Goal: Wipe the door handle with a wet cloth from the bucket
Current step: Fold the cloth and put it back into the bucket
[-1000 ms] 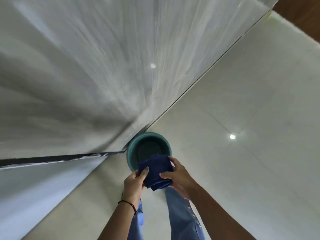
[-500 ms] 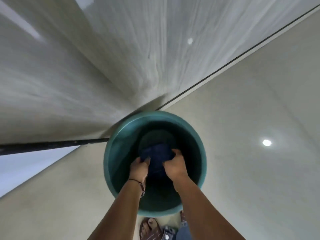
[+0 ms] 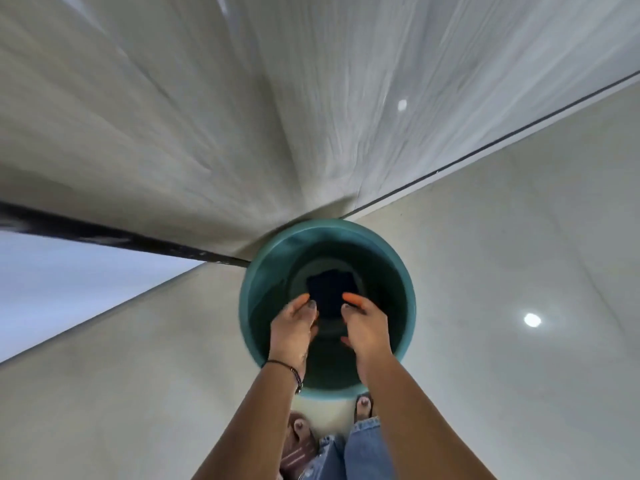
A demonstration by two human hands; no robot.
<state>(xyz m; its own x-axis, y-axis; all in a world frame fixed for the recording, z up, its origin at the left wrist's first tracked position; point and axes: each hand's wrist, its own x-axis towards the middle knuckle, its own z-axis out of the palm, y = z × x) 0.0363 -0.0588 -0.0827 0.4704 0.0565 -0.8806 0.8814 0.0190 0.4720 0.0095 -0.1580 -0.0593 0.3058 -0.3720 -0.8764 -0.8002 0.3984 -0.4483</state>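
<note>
A teal bucket (image 3: 410,299) stands on the floor against the foot of a pale grey door (image 3: 277,116). A dark blue cloth (image 3: 330,287) lies flat at the bottom of the bucket, looking darker than before. My left hand (image 3: 294,327) and my right hand (image 3: 367,327) hover inside the rim, just above and on either side of the cloth. Their fingers are spread and nothing is gripped. The door handle is out of view.
A pale tiled floor (image 3: 502,271) spreads to the right, with a ceiling light reflected in it. A black strip (image 3: 104,233) runs along the door's lower edge at left. My sandalled feet (image 3: 363,407) and jeans stand just behind the bucket.
I bent down over the bucket and lowered the blue cloth into it with both hands. The hands have since let go and pulled back slightly, leaving the cloth at the bottom.
</note>
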